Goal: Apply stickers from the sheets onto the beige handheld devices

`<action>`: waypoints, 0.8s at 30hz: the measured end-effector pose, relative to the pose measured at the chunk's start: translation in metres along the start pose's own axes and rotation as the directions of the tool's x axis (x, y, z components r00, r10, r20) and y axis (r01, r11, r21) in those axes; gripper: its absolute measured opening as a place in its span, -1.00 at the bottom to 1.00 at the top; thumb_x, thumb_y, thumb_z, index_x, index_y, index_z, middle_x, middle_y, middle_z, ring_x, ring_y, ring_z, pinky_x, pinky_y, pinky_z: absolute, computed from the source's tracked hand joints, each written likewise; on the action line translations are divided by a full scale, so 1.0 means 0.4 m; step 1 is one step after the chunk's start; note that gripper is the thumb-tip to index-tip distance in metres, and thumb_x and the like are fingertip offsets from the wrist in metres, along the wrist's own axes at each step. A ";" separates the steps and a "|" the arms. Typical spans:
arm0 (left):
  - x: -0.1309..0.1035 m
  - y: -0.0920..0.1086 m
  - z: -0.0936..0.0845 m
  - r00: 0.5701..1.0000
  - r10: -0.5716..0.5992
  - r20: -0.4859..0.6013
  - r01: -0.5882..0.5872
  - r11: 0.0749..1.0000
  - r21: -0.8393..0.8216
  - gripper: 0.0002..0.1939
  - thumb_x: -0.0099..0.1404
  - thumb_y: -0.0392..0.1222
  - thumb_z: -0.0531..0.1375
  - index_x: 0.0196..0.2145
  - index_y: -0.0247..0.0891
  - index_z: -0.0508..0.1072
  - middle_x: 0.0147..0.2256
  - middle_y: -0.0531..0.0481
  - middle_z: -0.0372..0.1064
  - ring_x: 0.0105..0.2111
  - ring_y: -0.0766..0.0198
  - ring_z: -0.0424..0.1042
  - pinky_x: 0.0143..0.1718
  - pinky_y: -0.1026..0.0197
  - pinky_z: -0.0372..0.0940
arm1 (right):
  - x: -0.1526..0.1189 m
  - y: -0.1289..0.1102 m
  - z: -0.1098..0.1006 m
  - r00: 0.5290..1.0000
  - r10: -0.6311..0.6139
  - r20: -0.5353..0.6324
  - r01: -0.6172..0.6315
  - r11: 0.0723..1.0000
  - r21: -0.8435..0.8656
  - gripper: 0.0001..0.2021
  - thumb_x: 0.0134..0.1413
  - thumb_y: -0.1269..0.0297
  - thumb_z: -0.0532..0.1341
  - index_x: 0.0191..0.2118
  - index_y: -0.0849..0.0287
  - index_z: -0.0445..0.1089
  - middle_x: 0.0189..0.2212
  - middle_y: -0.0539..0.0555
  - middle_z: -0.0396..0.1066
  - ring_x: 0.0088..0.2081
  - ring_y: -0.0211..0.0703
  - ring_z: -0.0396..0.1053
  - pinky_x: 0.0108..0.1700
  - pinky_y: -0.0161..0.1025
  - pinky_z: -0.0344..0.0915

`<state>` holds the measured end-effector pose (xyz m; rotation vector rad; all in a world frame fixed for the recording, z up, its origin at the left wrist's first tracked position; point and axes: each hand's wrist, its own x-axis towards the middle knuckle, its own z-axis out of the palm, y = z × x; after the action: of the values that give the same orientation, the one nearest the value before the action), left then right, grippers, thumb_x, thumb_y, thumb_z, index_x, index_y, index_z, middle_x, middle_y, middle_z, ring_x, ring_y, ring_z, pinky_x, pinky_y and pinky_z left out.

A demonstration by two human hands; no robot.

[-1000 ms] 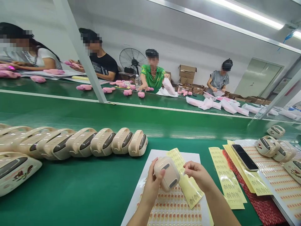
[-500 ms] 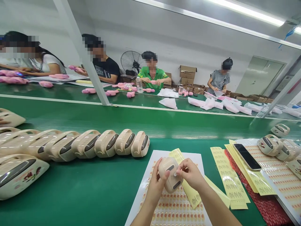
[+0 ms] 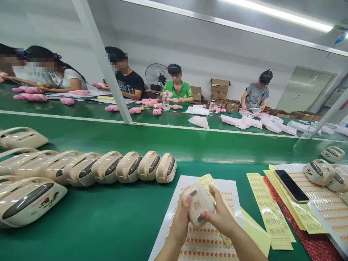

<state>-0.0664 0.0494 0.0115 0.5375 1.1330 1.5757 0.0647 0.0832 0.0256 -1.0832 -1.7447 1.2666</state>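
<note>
Both my hands are on a cream plastic device (image 3: 198, 214) with rounded corners, its underside turned up towards me. Two dark strips and small printed text show on that face. My left hand (image 3: 179, 221) grips the left side, thumb on the face near the upper strip. From the right, my right hand (image 3: 221, 214) holds the lower edge, its thumb by the lower strip and its fingers spread along the side. Beneath them lies a white sheet (image 3: 174, 192) with rows of small oval stickers. A yellow label strip (image 3: 206, 179) lies on it, partly hidden by my hands.
Several cream devices with handles (image 3: 127, 168) stand in a row at left. On the right are yellow label sheets (image 3: 269, 214), a phone (image 3: 291, 185), red patterned material (image 3: 307, 235) and more devices (image 3: 318, 172). Co-workers sit beyond the green belt (image 3: 163, 139), near pink items.
My right fingertips have left the middle of the device's underside and moved to its right edge. The text there is now uncovered. The view has shifted slightly, and another device shows at far left.
</note>
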 end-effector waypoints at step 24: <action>-0.041 0.287 -0.381 0.889 0.292 -0.352 -0.135 0.903 0.408 -0.46 -0.39 0.00 0.42 -0.37 -0.22 0.46 -0.36 0.02 0.41 -0.20 -0.03 0.36 -0.15 0.02 0.24 | 0.001 0.027 0.028 0.701 -0.556 0.446 0.702 0.433 -0.565 -0.22 0.09 0.22 0.11 0.28 0.20 -0.42 0.15 0.22 0.13 0.13 0.04 0.15 0.04 -0.11 0.25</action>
<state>-0.2404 -0.0220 0.0467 0.6198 1.7676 1.7223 0.0570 0.0811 0.0123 -0.5089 -2.5616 0.1718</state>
